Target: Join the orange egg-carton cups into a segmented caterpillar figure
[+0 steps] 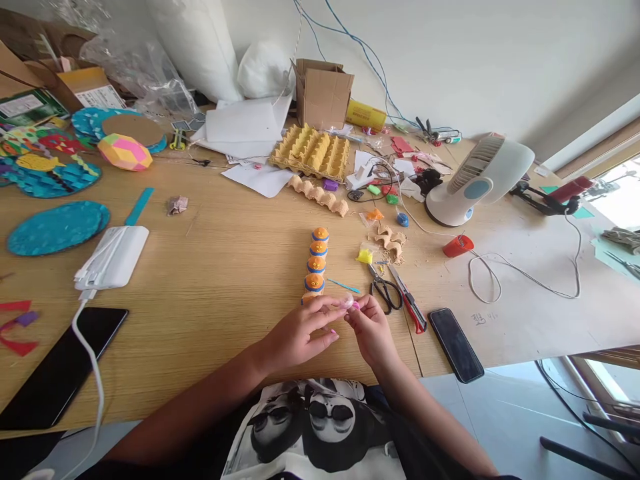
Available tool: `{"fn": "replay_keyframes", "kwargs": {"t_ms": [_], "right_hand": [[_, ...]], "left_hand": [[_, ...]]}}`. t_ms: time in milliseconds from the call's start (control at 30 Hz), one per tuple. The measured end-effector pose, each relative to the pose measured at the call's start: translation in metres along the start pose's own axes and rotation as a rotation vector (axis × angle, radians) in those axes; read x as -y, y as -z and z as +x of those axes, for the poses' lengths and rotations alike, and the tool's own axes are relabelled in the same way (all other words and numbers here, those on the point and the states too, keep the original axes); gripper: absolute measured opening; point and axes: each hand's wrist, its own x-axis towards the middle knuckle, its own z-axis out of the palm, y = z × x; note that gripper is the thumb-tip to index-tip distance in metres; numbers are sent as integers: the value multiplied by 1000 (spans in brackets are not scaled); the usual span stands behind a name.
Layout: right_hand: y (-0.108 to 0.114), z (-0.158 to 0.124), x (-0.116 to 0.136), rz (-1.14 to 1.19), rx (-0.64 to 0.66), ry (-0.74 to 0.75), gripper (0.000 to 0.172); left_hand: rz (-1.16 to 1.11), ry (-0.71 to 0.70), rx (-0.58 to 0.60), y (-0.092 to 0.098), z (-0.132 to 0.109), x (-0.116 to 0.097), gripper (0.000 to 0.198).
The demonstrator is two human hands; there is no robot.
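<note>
A column of orange domes with blue bands and small yellow details (pixel 316 265) runs away from me, its near end partly hidden by my left hand (pixel 303 333). The fingers of that hand stretch out, thumb apart, their tips meeting my right hand (pixel 371 332). My right fingers are closed in a pinch on a small pink and whitish piece (pixel 349 303), too small to make out clearly. Just beyond my hands lies a thin blue stick (pixel 344 286). To the right are black-handled scissors (pixel 386 293) and a red utility knife (pixel 413 305).
A phone (pixel 456 345) lies at the right front edge, a white fan (pixel 480 180) behind it. Yellow egg trays (pixel 313 155) and clay bits (pixel 365 256) sit further back. At left are a power bank (pixel 120 257), a black tablet (pixel 63 367) and blue ovals (pixel 55 228).
</note>
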Motion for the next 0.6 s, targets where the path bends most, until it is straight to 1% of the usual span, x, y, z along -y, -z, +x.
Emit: {"fn": "replay_keyframes", "kwargs": {"t_ms": [133, 233, 333, 433, 533, 600], "right_hand": [[1, -1, 3, -54, 46, -5, 32], [5, -2, 8, -104, 69, -36, 30], [9, -2, 10, -154, 79, -45, 29], [12, -1, 9, -148, 92, -30, 28], [12, 2, 8, -50, 113, -53, 30], [11, 3, 9, 26, 126, -114, 30]], "left_hand": [[109, -70, 62, -1, -1, 5, 58], [154, -65, 124, -3, -2, 7, 57], [123, -31, 124, -4, -3, 7, 59], [-31, 47, 96, -3, -2, 6, 56], [-275, 191, 52, 0, -2, 8, 42], [-440, 280, -1, 3, -2, 11, 31]]}}
